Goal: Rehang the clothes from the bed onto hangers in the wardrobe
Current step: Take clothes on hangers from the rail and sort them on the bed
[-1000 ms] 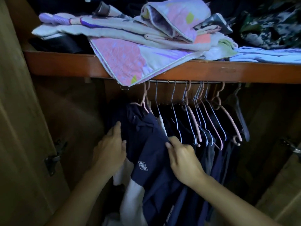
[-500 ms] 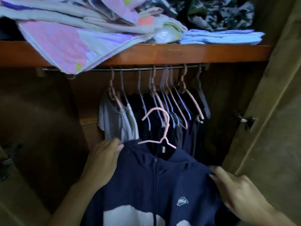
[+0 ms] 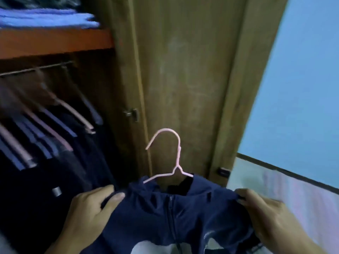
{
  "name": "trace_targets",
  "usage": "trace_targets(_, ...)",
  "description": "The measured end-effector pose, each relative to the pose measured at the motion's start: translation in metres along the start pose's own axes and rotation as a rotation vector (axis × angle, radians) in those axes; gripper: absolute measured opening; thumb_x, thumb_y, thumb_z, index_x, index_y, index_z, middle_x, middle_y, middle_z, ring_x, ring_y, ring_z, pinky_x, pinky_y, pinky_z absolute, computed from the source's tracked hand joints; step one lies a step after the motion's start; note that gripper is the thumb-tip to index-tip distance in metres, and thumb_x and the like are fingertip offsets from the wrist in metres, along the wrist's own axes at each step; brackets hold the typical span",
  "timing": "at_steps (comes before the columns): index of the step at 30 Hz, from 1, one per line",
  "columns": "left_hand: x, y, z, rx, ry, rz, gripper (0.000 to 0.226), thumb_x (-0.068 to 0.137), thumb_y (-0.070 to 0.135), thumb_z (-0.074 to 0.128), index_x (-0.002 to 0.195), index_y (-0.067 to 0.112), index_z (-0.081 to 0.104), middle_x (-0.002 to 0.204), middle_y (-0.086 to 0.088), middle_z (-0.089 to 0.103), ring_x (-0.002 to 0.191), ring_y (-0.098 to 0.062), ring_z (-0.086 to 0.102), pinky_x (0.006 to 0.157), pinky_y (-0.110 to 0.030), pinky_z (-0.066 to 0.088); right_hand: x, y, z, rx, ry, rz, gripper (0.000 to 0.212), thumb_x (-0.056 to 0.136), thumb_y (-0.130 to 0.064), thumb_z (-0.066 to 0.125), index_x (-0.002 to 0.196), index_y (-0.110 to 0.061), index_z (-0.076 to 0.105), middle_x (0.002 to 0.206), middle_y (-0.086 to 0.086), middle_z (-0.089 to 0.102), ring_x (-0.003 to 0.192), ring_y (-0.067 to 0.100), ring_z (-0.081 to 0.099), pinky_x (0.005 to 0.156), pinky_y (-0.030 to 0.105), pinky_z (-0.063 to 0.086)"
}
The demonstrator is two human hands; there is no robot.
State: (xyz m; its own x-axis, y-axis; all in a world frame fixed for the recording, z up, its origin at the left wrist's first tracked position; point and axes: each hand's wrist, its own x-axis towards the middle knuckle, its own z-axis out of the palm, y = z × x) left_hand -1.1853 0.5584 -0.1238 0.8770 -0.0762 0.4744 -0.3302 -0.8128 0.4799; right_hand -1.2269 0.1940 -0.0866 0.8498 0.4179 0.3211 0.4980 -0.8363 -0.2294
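Navy zip-up jacket (image 3: 170, 215) on its pink wire hanger (image 3: 169, 156), gripped at each shoulder by the left hand (image 3: 91, 211) and right hand (image 3: 264, 215), should probably be kept level so neither shoulder slips off.

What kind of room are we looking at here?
Most likely a bedroom, at an open wooden wardrobe. Dark clothes hang on a rail, folded fabric lies on the shelf above, and both hands hold a navy jacket on a pink hanger.
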Motion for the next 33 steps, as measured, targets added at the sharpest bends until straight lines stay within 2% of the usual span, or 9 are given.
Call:
trace_targets(3, 0.036, 0.025, 0.030, -0.105, -0.055, 0.129, 0.047, 0.089, 0.056, 0.048, 0.060, 0.020, 0.039, 0.055, 0.002, 0.040, 0.046, -0.008, 0.042, 0.048, -0.029, 0.036, -0.044, 0.032, -0.020, -0.141, 0.153, 0.312, 0.035, 0.073, -0.037, 0.047, 0.106, -0.039, 0.055, 0.077, -0.020, 0.063, 0.072, 0.008, 0.055, 0.050, 0.009, 0.036)
trace_targets(6, 0.070, 0.045, 0.058, -0.206, -0.140, 0.264, 0.048, 0.090, 0.052, 0.049, 0.057, 0.018, 0.044, 0.055, 0.001, 0.040, 0.048, -0.011, 0.045, 0.048, -0.035, 0.039, -0.074, 0.020, -0.029, -0.129, 0.089, 0.468, 0.038, 0.068, -0.043, 0.047, 0.105, -0.037, 0.054, 0.070, -0.026, 0.056, 0.063, 0.006, 0.057, 0.050, 0.010, 0.037)
trace_targets(10, 0.098, 0.069, 0.093, -0.377, -0.274, 0.443, 0.041, 0.092, 0.050, 0.050, 0.060, 0.024, 0.054, 0.056, 0.006, 0.049, 0.051, -0.010, 0.052, 0.049, -0.032, 0.042, -0.111, 0.001, -0.038, -0.176, 0.280, 0.623, 0.028, 0.080, -0.033, 0.046, 0.106, -0.037, 0.053, 0.079, -0.020, 0.057, 0.059, 0.005, 0.051, 0.053, 0.011, 0.036)
trace_targets(15, 0.114, 0.091, 0.113, -0.587, -0.445, 0.596, 0.031, 0.089, 0.046, 0.053, 0.068, 0.025, 0.063, 0.063, 0.008, 0.060, 0.059, -0.009, 0.059, 0.055, -0.027, 0.042, -0.141, -0.055, -0.025, -0.328, 0.404, 0.780, 0.021, 0.097, -0.031, 0.036, 0.108, -0.030, 0.053, 0.075, -0.011, 0.068, 0.058, 0.019, 0.053, 0.048, 0.018, 0.034)
trace_targets(19, 0.111, 0.105, 0.120, -0.673, -0.501, 0.743, 0.029, 0.088, 0.043, 0.056, 0.069, 0.024, 0.065, 0.064, 0.010, 0.061, 0.061, -0.009, 0.060, 0.056, -0.030, 0.043, -0.164, -0.111, -0.012, -0.349, 0.419, 0.934, 0.035, 0.104, -0.043, 0.021, 0.109, -0.028, 0.053, 0.077, -0.007, 0.068, 0.056, 0.027, 0.061, 0.047, 0.031, 0.042)
trace_targets(25, 0.089, 0.138, 0.134, -0.743, -0.598, 0.976, 0.034, 0.088, 0.042, 0.055, 0.071, 0.016, 0.070, 0.063, 0.007, 0.064, 0.059, -0.011, 0.061, 0.054, -0.032, 0.046, -0.186, -0.196, 0.000, -0.388, 0.485, 1.178, 0.022, 0.102, -0.035, 0.033, 0.109, -0.029, 0.053, 0.080, -0.009, 0.071, 0.071, 0.014, 0.063, 0.055, 0.021, 0.040)
trace_targets(28, 0.068, 0.160, 0.145, -0.793, -0.660, 1.065, 0.035, 0.087, 0.042, 0.055, 0.070, 0.016, 0.070, 0.061, 0.009, 0.063, 0.058, -0.005, 0.058, 0.056, -0.028, 0.044, -0.200, -0.234, 0.005, -0.468, 0.495, 1.274, 0.014, 0.098, -0.029, 0.040, 0.101, -0.028, 0.054, 0.073, -0.009, 0.064, 0.065, 0.012, 0.056, 0.055, 0.022, 0.037)
trace_targets(31, 0.038, 0.182, 0.155, -0.821, -0.801, 1.132, 0.030, 0.087, 0.045, 0.054, 0.070, 0.025, 0.068, 0.062, 0.013, 0.062, 0.059, -0.001, 0.058, 0.054, -0.023, 0.043, -0.219, -0.268, 0.016, -0.509, 0.521, 1.405, 0.029, 0.104, -0.043, 0.030, 0.098, -0.028, 0.055, 0.068, -0.010, 0.062, 0.064, 0.012, 0.054, 0.054, 0.019, 0.036)
trace_targets(33, 0.019, 0.192, 0.170, -0.789, -0.905, 1.159, 0.033, 0.088, 0.050, 0.052, 0.069, 0.027, 0.066, 0.061, 0.012, 0.062, 0.057, -0.001, 0.059, 0.052, -0.029, 0.046, -0.233, -0.281, 0.025, -0.466, 0.524, 1.517, 0.033, 0.104, -0.049, 0.026, 0.098, -0.033, 0.053, 0.068, -0.009, 0.063, 0.059, 0.013, 0.057, 0.052, 0.025, 0.039)
